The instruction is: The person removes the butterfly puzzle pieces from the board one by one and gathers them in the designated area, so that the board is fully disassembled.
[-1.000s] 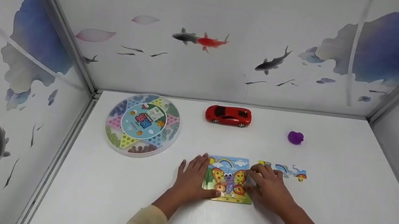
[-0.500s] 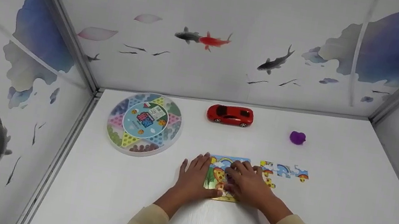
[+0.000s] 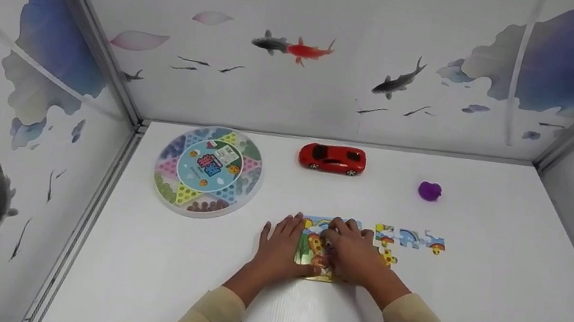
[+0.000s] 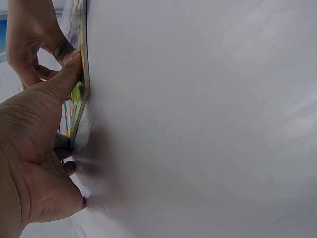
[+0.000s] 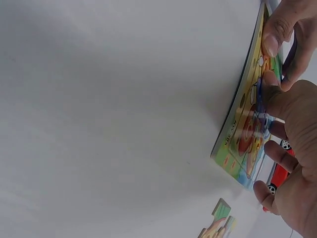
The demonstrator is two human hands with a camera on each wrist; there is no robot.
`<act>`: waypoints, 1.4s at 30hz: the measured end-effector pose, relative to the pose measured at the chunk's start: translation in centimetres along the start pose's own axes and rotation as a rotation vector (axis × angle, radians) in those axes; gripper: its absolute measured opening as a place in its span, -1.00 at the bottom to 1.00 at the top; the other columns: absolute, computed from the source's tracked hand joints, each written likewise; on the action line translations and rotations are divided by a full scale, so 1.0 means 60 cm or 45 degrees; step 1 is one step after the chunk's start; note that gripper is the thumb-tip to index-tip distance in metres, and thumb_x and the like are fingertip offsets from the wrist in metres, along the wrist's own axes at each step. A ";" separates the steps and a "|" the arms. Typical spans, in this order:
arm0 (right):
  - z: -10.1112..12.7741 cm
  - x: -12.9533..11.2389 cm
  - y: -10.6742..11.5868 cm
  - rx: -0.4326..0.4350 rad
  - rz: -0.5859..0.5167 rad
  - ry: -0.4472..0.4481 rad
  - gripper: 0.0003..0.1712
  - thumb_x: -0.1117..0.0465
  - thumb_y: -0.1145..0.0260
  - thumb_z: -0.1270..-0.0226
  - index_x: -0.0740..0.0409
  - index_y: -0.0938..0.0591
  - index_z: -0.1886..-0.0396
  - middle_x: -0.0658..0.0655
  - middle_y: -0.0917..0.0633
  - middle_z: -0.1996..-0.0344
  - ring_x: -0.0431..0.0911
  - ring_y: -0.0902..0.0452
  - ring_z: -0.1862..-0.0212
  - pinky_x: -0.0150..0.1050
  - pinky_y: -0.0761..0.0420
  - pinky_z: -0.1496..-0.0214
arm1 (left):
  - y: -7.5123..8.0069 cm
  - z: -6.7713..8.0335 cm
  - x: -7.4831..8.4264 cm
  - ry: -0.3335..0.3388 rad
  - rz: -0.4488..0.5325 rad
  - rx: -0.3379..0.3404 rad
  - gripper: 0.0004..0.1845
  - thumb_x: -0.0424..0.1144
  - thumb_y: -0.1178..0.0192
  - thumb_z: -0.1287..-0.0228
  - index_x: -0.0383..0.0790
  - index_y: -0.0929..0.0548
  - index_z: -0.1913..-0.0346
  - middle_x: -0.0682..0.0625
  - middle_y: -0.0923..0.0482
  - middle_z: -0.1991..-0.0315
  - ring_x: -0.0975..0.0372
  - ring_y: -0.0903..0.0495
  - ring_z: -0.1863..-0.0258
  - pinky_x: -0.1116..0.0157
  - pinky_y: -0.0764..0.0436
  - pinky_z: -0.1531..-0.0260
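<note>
**Two hands steady a butterfly puzzle board**

The white table [image 3: 476, 286] carries everything. Near its back left corner lies a round game board [image 3: 208, 170], well apart from the hands. Toward the near edge, at the middle, the puzzle board [image 3: 312, 247] lies flat. The left hand [image 3: 281, 247] braces its left edge, fingers spread flat on the table and thumb pressed to the rim, likely to stop it sliding. The right hand [image 3: 354, 254] lies on top, fingers curled down onto the picture; whether they pinch a piece I cannot tell. A red toy car [image 3: 332, 158] sits by the back edge. Loose puzzle pieces [image 3: 409, 240] wait just right of the board, within reach. A purple lump [image 3: 429, 190] lies behind them.
</note>
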State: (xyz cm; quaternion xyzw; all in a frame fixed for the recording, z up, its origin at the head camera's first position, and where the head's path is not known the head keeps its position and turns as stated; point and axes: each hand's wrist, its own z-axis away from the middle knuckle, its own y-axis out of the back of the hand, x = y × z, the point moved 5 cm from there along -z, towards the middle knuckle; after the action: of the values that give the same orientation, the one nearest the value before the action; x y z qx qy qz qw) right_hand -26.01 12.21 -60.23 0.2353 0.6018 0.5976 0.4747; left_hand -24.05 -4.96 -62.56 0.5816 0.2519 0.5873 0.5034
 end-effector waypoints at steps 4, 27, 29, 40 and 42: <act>-0.007 -0.001 0.002 -0.023 -0.045 -0.038 -0.54 0.14 -0.43 -0.60 -0.10 -0.64 -0.41 0.12 -0.52 -0.50 0.20 -0.38 -0.49 0.57 -0.38 -0.49 | 0.005 0.000 0.002 0.004 -0.009 -0.011 0.27 0.45 -0.45 -0.27 -0.16 -0.11 -0.80 -0.06 -0.04 -0.84 -0.01 -0.04 -0.82 -0.33 -0.03 -0.74; -0.003 -0.004 -0.004 0.064 -0.095 0.003 -0.51 0.19 -0.53 -0.51 0.00 -0.65 -0.36 0.16 -0.48 -0.36 0.14 -0.41 -0.37 0.36 -0.50 -0.38 | 0.001 0.001 0.001 0.010 0.026 -0.007 0.28 0.45 -0.46 -0.26 -0.18 -0.12 -0.80 -0.07 -0.05 -0.83 -0.02 -0.05 -0.81 -0.33 -0.01 -0.74; -0.002 -0.003 -0.004 0.056 -0.095 0.008 -0.49 0.16 -0.56 -0.49 0.01 -0.67 -0.37 0.17 -0.49 -0.37 0.16 -0.40 -0.38 0.36 -0.50 -0.41 | 0.000 0.000 0.002 0.009 0.030 -0.010 0.28 0.46 -0.46 -0.26 -0.17 -0.12 -0.80 -0.07 -0.04 -0.84 -0.02 -0.04 -0.82 -0.33 0.00 -0.74; 0.003 -0.001 -0.005 -0.067 -0.097 0.037 -0.40 0.12 -0.54 -0.50 0.04 -0.68 -0.48 0.20 -0.47 -0.44 0.21 -0.36 -0.42 0.43 -0.46 -0.53 | 0.000 -0.001 0.000 0.015 0.021 -0.009 0.29 0.46 -0.46 -0.26 -0.17 -0.10 -0.80 -0.06 -0.03 -0.84 -0.02 -0.04 -0.82 -0.32 0.01 -0.75; 0.005 -0.002 -0.002 -0.073 -0.111 0.058 -0.42 0.10 -0.53 -0.51 0.05 -0.69 -0.47 0.22 -0.47 -0.43 0.22 -0.35 -0.42 0.44 -0.45 -0.52 | 0.001 0.000 0.001 0.014 0.011 -0.008 0.28 0.46 -0.45 -0.26 -0.16 -0.10 -0.81 -0.06 -0.03 -0.84 -0.02 -0.04 -0.82 -0.32 0.00 -0.75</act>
State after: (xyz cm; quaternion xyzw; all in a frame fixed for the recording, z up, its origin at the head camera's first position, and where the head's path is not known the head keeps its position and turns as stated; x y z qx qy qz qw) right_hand -25.69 12.23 -60.26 0.1817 0.6048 0.5985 0.4930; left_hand -24.05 -4.92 -62.48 0.5778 0.2504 0.5936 0.5011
